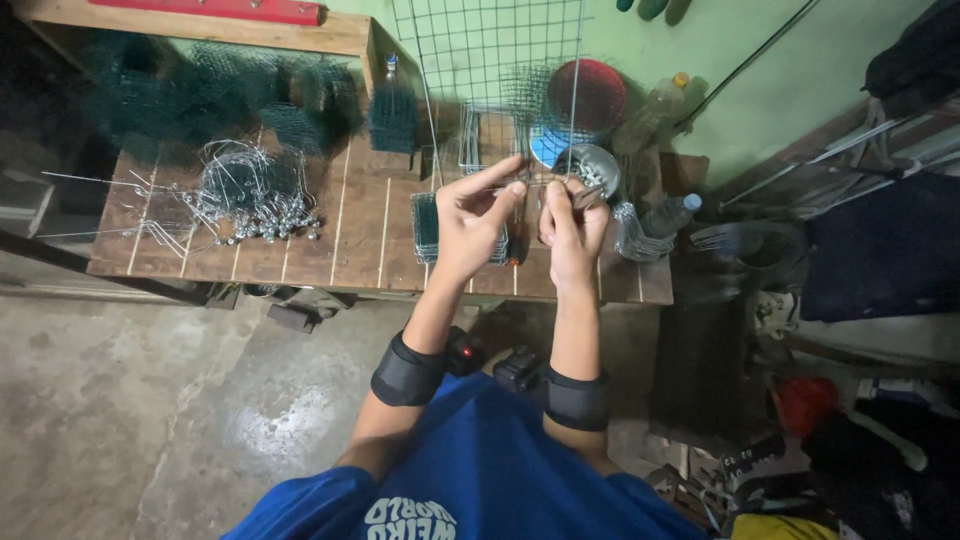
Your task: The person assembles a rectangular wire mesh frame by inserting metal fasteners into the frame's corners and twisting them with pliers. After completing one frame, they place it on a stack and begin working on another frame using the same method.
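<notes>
Wooden plank bench (360, 235) set against a green wall. Wire mesh panel (500, 60), upright at 12 o'clock, is pinched at its lower edge by left hand (470, 215); right hand (572, 225) is closed on a small metal tool, kind unclear. Mesh judged light, springy, sharp-ended; best gripped along a border wire.

Single head view, looking steeply down and forward over a wooden bench (360, 240) toward 12 o'clock; hands close, concrete floor (180, 400) at 7 o'clock.
</notes>
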